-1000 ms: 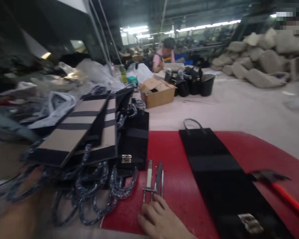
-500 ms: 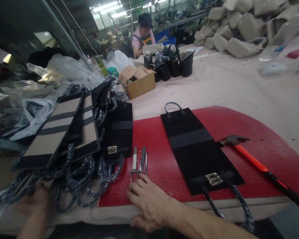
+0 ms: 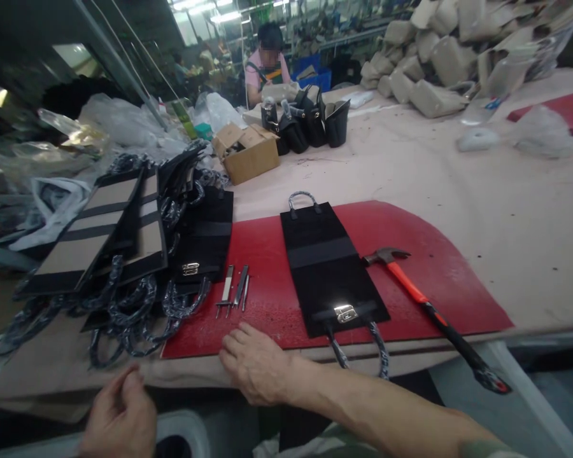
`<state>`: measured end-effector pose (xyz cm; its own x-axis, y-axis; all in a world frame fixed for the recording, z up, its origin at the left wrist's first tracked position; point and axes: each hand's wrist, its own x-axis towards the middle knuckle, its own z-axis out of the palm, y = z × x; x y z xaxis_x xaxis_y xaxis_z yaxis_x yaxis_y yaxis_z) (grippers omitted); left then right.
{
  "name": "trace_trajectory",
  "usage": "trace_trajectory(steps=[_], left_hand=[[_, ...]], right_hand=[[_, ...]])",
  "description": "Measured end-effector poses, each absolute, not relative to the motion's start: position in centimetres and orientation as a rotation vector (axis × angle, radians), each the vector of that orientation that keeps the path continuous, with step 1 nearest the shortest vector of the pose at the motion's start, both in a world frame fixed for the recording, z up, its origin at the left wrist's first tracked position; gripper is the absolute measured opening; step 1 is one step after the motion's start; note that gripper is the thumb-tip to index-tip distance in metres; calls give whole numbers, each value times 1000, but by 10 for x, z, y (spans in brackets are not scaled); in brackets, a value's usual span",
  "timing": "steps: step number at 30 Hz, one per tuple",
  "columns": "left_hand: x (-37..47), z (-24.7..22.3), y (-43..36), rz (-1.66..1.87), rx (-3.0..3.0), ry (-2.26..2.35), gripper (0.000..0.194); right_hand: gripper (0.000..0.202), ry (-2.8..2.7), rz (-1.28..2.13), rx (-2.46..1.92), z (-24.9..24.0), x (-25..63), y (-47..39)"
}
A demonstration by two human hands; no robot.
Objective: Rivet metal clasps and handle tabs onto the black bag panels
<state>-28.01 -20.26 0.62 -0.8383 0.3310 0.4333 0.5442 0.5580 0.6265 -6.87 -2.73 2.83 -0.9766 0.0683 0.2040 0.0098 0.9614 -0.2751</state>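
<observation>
My left hand (image 3: 121, 413) is raised in front of the table edge, below the wrapped handles, thumb and fingers pinched together; what they hold, if anything, is too small to name. My right hand (image 3: 255, 364) rests at the front edge of the red mat (image 3: 277, 318), fingers curled, just below several metal punch tools (image 3: 239, 286). To its right lies a flat black bag panel (image 3: 334, 267) with a gold clasp (image 3: 346, 312) and plastic-wrapped handles. A hammer (image 3: 410, 283) with an orange and black handle lies beside the panel, its head near the panel's edge.
Stacked black and beige bag panels (image 3: 93, 232) with wrapped handles fill the left. Behind are an open cardboard box (image 3: 253, 159), black bags (image 3: 315, 121) and a person (image 3: 267, 63) in pink. Beige pieces (image 3: 439, 63) are heaped at the back right.
My left hand has moved right and toward me, away from the stacked panels. My right hand has drawn back from the metal tools. The view has shifted, showing more of the right side.
</observation>
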Motion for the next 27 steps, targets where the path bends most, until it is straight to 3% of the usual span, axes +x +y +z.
trace_trajectory(steps=[5, 10, 16, 27], left_hand=[[-222, 25, -124, -1111, -1239, -2364, 26], [-217, 24, -63, -888, -1430, -2482, 23], [-228, 5, -35, -560, -1390, -2657, 28], [-225, -24, -42, -852, -1345, -2390, 33]], right_hand=[[33, -2739, 549, -449, 40, 17, -18], [31, -2451, 262, -899, 15, 100, 14], [34, -2385, 240, -949, -4, 133, 23], [47, -2368, 327, -1086, -4, 128, 20]])
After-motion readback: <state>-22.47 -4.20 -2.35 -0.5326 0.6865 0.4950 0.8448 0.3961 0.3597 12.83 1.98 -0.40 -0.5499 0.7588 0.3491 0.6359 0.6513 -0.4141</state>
